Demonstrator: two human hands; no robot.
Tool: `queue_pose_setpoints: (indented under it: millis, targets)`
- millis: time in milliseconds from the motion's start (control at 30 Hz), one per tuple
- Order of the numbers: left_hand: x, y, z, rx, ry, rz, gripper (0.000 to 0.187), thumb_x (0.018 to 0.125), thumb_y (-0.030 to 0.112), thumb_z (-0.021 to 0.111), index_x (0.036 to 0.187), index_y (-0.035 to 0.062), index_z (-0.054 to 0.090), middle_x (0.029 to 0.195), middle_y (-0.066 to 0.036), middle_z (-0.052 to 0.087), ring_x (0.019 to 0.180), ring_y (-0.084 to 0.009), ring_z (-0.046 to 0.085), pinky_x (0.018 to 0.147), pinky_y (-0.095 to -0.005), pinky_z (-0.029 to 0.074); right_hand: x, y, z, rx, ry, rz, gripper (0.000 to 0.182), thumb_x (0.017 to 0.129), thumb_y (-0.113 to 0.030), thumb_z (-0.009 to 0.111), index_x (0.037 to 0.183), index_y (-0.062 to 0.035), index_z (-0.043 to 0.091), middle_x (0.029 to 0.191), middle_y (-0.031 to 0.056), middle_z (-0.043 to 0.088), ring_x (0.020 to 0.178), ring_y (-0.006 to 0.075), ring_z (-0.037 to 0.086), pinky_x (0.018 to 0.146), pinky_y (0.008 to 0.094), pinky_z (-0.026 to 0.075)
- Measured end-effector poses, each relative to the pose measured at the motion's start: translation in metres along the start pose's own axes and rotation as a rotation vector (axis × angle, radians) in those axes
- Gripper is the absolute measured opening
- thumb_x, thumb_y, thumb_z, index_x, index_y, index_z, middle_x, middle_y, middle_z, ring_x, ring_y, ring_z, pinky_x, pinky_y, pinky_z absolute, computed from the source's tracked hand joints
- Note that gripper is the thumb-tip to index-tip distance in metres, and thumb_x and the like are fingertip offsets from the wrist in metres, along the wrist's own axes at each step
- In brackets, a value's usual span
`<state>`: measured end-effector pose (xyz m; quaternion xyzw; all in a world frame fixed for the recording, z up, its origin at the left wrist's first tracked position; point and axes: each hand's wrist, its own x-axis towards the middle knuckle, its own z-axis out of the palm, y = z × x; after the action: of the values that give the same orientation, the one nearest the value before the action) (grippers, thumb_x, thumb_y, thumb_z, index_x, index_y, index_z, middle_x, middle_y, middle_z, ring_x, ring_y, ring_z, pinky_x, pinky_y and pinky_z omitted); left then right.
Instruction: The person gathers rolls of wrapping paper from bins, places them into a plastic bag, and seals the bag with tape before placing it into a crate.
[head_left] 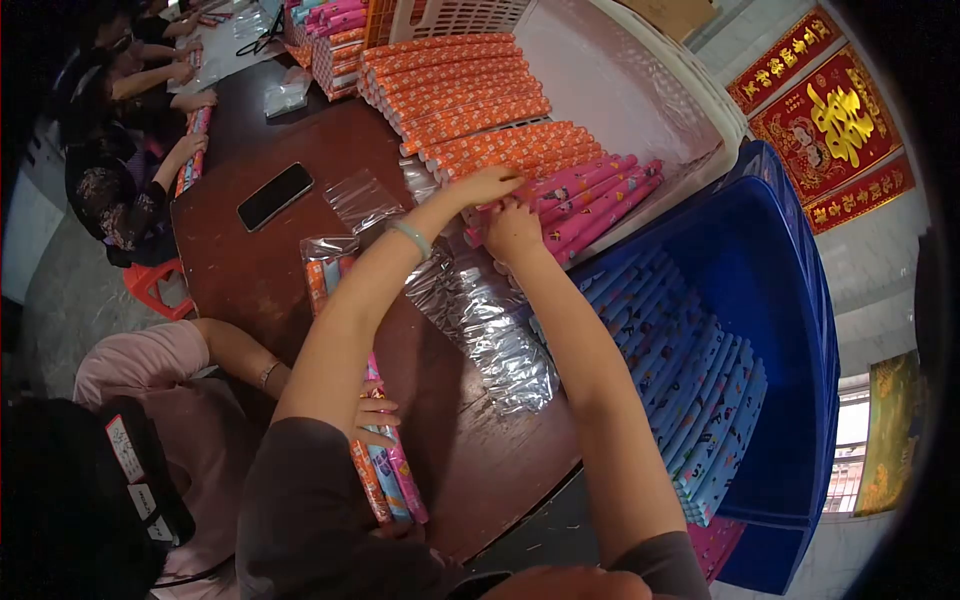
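Note:
Both of my hands are at the near ends of the pink patterned rolls, which lie in the white crate. My left hand, a pale green bangle on its wrist, curls its fingers over the ends from the left. Close beside it, my right hand has its fingers bent round the roll ends. How many rolls they grip is hidden. Orange patterned rolls are stacked just beyond my hands. Beneath my forearms, a pile of clear plastic sleeves lies on the brown table.
At right stands a blue bin holding blue patterned rolls. The white crate rises behind. A phone lies on the table. At left, a person in a pink top handles a wrapped bundle of rolls; other people sit farther along.

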<state>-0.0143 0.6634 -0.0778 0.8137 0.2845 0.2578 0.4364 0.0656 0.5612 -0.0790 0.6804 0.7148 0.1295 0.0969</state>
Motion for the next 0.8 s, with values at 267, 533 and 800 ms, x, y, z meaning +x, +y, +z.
queue_pose_setpoints:
  millis: [267, 533, 800]
  targets:
    - [0.042, -0.015, 0.05, -0.295, -0.048, -0.104, 0.052, 0.094, 0.046, 0.033, 0.122, 0.0071, 0.053, 0.128, -0.012, 0.051, 0.113, -0.0234, 0.049, 0.098, -0.0336, 0.034, 0.009, 0.016, -0.024, -0.066, -0.349, 0.136, 0.057, 0.081, -0.041, 0.053, 0.119, 0.0015, 0.053, 0.121, 0.0177, 0.055, 0.114, 0.0332, 0.052, 0.091, 0.0429, 0.043]
    - [0.034, 0.015, 0.035, -0.409, -0.341, -0.117, 0.056, 0.095, 0.046, 0.034, 0.136, 0.009, 0.038, 0.144, -0.008, 0.032, 0.131, -0.0214, 0.031, 0.108, -0.0296, 0.021, -0.037, 0.005, -0.067, -0.118, -0.122, 0.135, 0.061, 0.084, -0.042, 0.049, 0.126, 0.0029, 0.045, 0.132, 0.0181, 0.045, 0.124, 0.0316, 0.041, 0.104, 0.0483, 0.026]
    - [0.021, 0.03, 0.043, -0.002, -0.13, -0.084, 0.065, 0.09, 0.05, 0.04, 0.136, 0.0041, 0.036, 0.142, -0.017, 0.032, 0.132, -0.0282, 0.029, 0.109, -0.0343, 0.023, -0.324, 0.001, -0.103, 0.909, -0.231, -0.216, 0.058, 0.09, -0.034, 0.052, 0.136, -0.0051, 0.034, 0.134, 0.0168, 0.042, 0.124, 0.0287, 0.041, 0.104, 0.0459, 0.028]
